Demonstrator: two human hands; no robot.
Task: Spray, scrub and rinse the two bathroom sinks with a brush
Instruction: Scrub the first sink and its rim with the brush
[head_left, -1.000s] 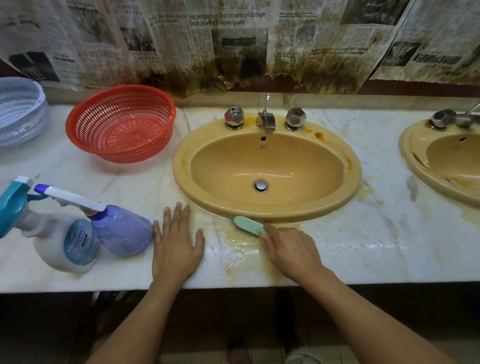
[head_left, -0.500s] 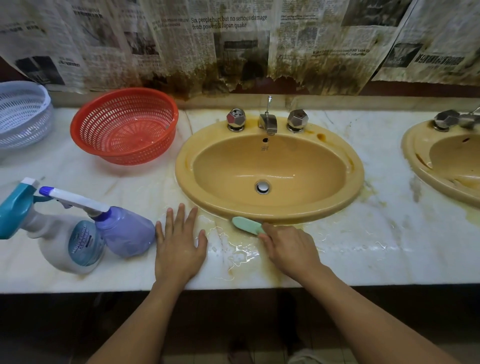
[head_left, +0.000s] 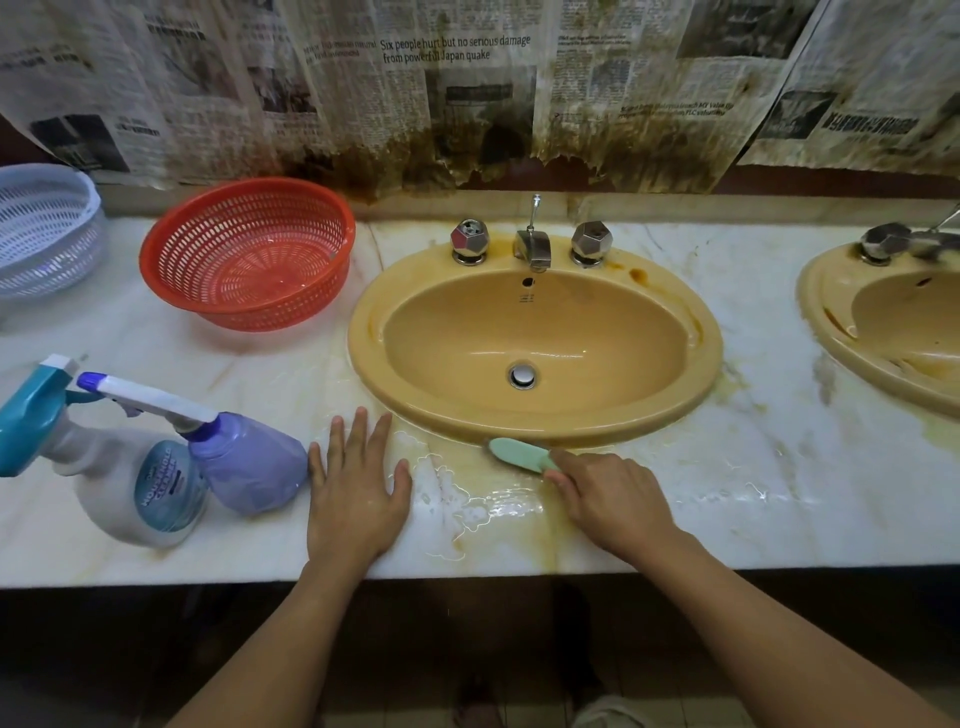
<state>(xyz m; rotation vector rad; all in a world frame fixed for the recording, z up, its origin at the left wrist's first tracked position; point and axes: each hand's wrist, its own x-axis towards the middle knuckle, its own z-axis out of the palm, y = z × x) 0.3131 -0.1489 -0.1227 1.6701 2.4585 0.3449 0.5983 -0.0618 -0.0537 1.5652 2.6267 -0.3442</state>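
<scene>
A yellow oval sink sits in the marble counter, with a second stained yellow sink at the right edge. My right hand grips a pale green brush, whose head lies against the front rim of the middle sink on wet, soapy marble. Flat on the counter to the left of the puddle rests my left hand, fingers spread. Two spray bottles stand at the left: a purple one and a white one with a teal trigger.
A red plastic basket sits behind the bottles, a white basket at the far left. Chrome tap and two knobs stand behind the sink. Stained newspaper covers the wall. The counter's front edge runs just below my hands.
The brush and my right hand have shifted only slightly along the sink's front rim. My left hand stays flat in the same place.
</scene>
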